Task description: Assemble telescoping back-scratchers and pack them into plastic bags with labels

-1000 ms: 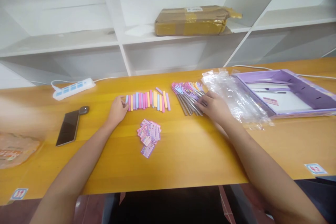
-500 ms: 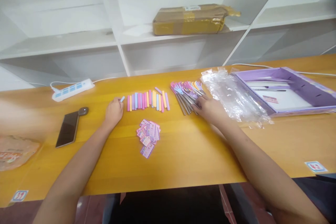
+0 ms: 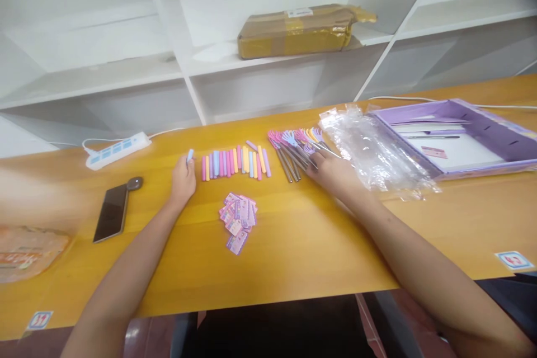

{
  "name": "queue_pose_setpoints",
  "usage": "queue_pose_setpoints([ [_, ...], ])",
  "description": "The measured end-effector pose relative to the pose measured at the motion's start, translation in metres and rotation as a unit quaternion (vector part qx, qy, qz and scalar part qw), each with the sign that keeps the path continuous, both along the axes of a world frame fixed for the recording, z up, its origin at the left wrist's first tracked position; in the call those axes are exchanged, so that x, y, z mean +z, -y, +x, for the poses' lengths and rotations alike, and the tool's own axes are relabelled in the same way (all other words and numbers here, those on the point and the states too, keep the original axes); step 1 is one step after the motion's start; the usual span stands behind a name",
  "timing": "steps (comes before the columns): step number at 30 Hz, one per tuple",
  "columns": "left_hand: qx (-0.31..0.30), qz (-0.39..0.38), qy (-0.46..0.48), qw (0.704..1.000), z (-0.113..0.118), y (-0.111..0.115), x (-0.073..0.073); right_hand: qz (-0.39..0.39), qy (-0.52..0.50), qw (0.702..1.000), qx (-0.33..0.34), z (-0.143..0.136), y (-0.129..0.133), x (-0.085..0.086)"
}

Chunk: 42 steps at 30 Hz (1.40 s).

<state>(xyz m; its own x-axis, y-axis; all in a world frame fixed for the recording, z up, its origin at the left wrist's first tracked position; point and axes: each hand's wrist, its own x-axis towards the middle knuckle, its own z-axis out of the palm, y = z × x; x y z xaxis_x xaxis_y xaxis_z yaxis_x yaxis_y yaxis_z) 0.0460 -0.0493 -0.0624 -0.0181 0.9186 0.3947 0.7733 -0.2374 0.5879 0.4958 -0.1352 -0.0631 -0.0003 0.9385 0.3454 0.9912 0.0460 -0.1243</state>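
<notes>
Pastel sticks (image 3: 231,162) lie in a row on the table ahead of you, left of a heap of metal-handled pieces (image 3: 297,152) with hand-shaped heads. Behind them, white shelving (image 3: 268,86) spans your view. Your yellow-brown table (image 3: 293,257) runs from side to side, reddish floor (image 3: 145,338) showing below its near edge. At your right sits an open purple tray (image 3: 495,167); a taped brown carton (image 3: 296,33) rests on the shelf. Clear plastic bags (image 3: 369,148) lie between heap and tray. On your left are an orange package (image 3: 31,251) and a white power strip (image 3: 119,151). Your hands are well apart: the left hand (image 3: 183,182) curls beside the row, the right hand (image 3: 335,173) has its fingers at the handles; you cannot tell whether it grips them. Near you are a dark phone (image 3: 111,212), piled printed cards (image 3: 239,215) and number labels (image 3: 514,260) along the edge. Smallest, a blue stick (image 3: 190,154) is clamped in your left hand.
</notes>
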Motion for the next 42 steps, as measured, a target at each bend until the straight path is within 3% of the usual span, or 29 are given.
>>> queue_pose_setpoints([
  [2,-0.012,0.006,0.010,1.000,0.008,0.011,0.009,0.047,-0.112,0.992,0.013,-0.002,0.005,0.010],
  [4,-0.045,-0.009,0.019,0.999,0.021,0.030,0.019,0.070,-0.284,0.956,0.035,-0.010,0.013,0.024],
  [7,-0.149,-0.091,0.046,0.984,0.044,0.070,0.028,0.018,-0.531,0.843,0.089,-0.035,0.030,0.048],
  [10,-0.228,-0.166,0.056,0.958,0.063,0.108,0.029,-0.049,-0.662,0.733,0.147,-0.070,0.043,0.063],
  [14,-0.274,-0.156,0.053,0.947,0.064,0.135,0.026,-0.084,-0.768,0.613,0.167,-0.104,0.050,0.055],
  [16,-0.308,-0.128,0.022,0.943,0.058,0.139,0.028,-0.095,-0.791,0.583,0.161,-0.110,0.051,0.043],
  [21,-0.338,-0.087,-0.020,0.937,0.047,0.142,0.034,-0.129,-0.780,0.591,0.157,-0.108,0.057,0.018],
  [26,-0.361,-0.068,-0.021,0.930,0.049,0.146,0.025,-0.145,-0.790,0.561,0.200,-0.107,0.061,0.017],
  [35,-0.373,-0.048,-0.006,0.927,0.050,0.150,0.028,-0.143,-0.755,0.600,0.220,-0.106,0.067,0.012],
  [42,-0.339,0.045,-0.016,0.940,0.055,0.154,0.029,-0.127,-0.716,0.645,0.235,-0.106,0.069,0.003],
])
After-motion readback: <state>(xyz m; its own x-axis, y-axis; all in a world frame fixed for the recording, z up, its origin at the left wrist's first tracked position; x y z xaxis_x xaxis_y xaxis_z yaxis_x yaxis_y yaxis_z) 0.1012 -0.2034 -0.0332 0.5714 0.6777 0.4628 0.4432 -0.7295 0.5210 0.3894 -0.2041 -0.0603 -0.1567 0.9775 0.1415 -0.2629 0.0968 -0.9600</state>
